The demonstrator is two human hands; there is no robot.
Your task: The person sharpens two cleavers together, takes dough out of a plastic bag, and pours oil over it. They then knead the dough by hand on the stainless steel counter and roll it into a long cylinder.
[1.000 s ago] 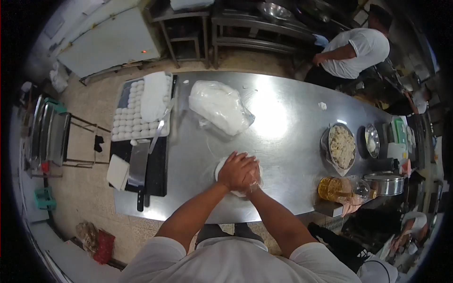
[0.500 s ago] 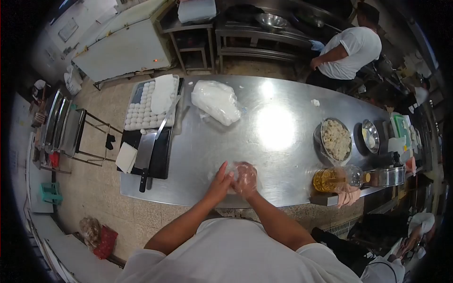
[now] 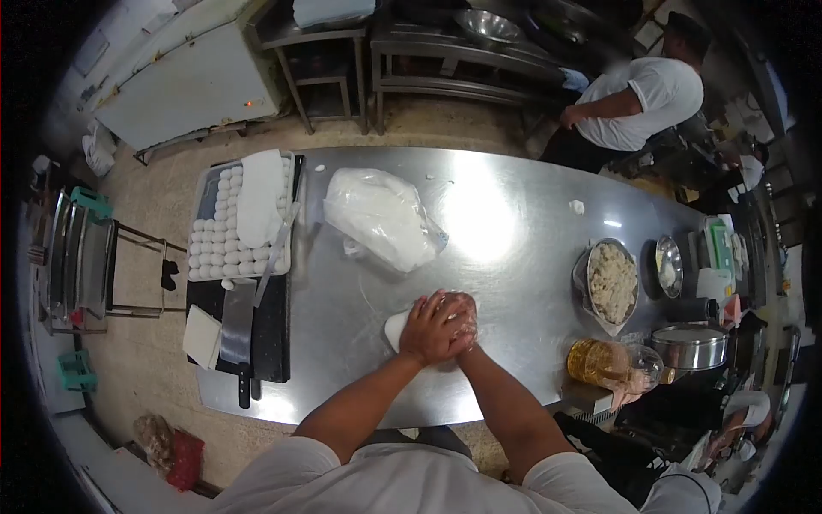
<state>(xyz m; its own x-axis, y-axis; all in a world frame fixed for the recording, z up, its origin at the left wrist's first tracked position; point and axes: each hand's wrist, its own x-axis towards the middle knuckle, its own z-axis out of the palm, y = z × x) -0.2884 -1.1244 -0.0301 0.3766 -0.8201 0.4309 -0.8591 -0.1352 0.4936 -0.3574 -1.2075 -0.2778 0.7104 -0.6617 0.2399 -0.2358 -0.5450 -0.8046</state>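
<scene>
White dough [image 3: 396, 329] lies on the steel table near its front edge, mostly covered by my hands. My left hand [image 3: 431, 330] rests over it, fingers stretched out and overlapping the other hand. Under clear plastic, my right hand [image 3: 463, 322] presses from the right side; its fingertips are hidden. Beyond them is a large plastic-wrapped white mass [image 3: 381, 218]. To the left, a tray [image 3: 207, 201] holds rows of small white balls with a flat white piece [image 3: 261, 197] over some.
A cleaver [image 3: 237, 330] and a long blade [image 3: 274, 257] lie on a black board [image 3: 278, 343]. Right: a bowl of pale chunky food [image 3: 613, 283], an oil bottle [image 3: 604, 364], a metal pot [image 3: 690, 347]. Another person [image 3: 642, 103] stands beyond the table.
My hands were slightly apart half a second ago; now they overlap on the dough, whose left edge shows. The camera view has shifted.
</scene>
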